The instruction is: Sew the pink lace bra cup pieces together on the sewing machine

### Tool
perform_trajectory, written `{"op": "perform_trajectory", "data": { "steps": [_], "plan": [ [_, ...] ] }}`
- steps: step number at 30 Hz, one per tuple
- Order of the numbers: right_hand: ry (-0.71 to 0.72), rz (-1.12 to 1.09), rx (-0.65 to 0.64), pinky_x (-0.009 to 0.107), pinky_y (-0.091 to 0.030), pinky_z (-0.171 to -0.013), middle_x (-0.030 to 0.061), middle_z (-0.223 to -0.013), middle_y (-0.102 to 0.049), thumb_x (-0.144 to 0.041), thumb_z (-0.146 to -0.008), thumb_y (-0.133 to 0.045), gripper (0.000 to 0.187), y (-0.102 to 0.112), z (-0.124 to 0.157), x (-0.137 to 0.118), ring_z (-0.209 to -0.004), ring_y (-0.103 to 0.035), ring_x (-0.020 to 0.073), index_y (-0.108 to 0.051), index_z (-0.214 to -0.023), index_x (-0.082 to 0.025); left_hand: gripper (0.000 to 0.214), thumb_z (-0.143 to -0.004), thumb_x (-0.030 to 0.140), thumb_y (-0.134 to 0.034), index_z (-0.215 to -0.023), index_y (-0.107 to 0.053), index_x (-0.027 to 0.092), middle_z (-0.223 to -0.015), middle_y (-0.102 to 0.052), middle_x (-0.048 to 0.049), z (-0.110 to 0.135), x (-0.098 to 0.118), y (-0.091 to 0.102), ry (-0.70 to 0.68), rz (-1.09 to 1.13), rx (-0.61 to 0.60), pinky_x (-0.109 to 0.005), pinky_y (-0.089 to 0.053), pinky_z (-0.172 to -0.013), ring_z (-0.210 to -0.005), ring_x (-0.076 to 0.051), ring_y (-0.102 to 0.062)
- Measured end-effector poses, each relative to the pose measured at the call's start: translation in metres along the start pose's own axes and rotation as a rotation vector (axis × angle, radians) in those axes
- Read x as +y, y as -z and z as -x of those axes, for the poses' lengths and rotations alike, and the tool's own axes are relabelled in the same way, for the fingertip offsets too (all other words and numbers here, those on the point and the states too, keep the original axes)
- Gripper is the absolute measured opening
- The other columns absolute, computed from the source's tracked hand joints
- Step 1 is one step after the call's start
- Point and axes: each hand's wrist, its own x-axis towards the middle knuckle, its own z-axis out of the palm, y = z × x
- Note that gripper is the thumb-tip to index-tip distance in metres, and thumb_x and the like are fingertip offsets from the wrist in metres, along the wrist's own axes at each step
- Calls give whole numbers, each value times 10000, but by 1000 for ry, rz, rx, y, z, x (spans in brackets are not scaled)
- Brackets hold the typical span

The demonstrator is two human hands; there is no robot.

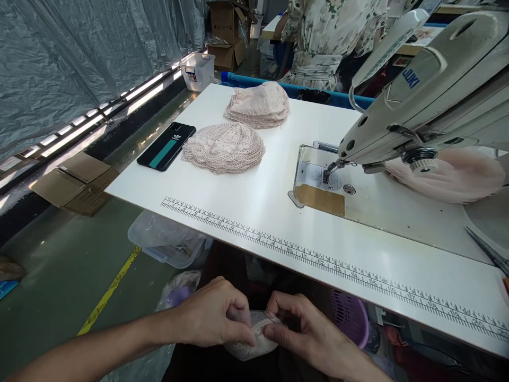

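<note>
Below the table's front edge, low in the view, both hands meet on a small pale lace fabric piece with a rounded, cup-like shape. My left hand is closed, its thumb and fingers pinching the left side. On the other side my right hand pinches the upper right edge, where a thin dark line like a thread shows near the fingertips. Fingers cover part of the piece. Up on the white table lie two stacks of similar lace pieces, a nearer stack and a farther stack.
A sewing machine stands at the right, with pinkish fabric behind its needle area and scissors nearby. A phone lies on the left. Below are a clear plastic bin and a purple basket. Another person is beyond the table.
</note>
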Motion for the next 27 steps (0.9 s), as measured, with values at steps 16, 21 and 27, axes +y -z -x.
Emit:
{"op": "perform_trajectory", "data": {
  "steps": [16,21,27],
  "plan": [
    [-6,-399,-171,205,-225,-451,-58,-531,-416,-417,-688,-764,355,-1,-5,-2,-507,-325,76,-534,-635,-152,59,-698,227,-747,-713,-760,171,-500,-542,62,-6,-6,3,-12,142,-130,-142,-292,-468,-492,-55,-431],
    [-35,-525,-223,203,-190,-431,-66,-515,-413,-448,-662,-784,390,-1,-7,3,-477,-296,62,-536,-628,-149,64,-701,225,-739,-738,-767,181,-587,-654,26,-6,-7,3,-13,164,-139,-143,-355,-513,-542,-81,-528],
    [-11,-547,-224,217,-156,-437,-75,-502,-364,-491,-708,-744,411,3,-6,6,-479,-259,59,-542,-617,-145,70,-691,223,-734,-736,-777,191,-624,-693,-4,-10,-9,3,-21,263,-188,-157,-410,-555,-580,-108,-586]
  ]
}}
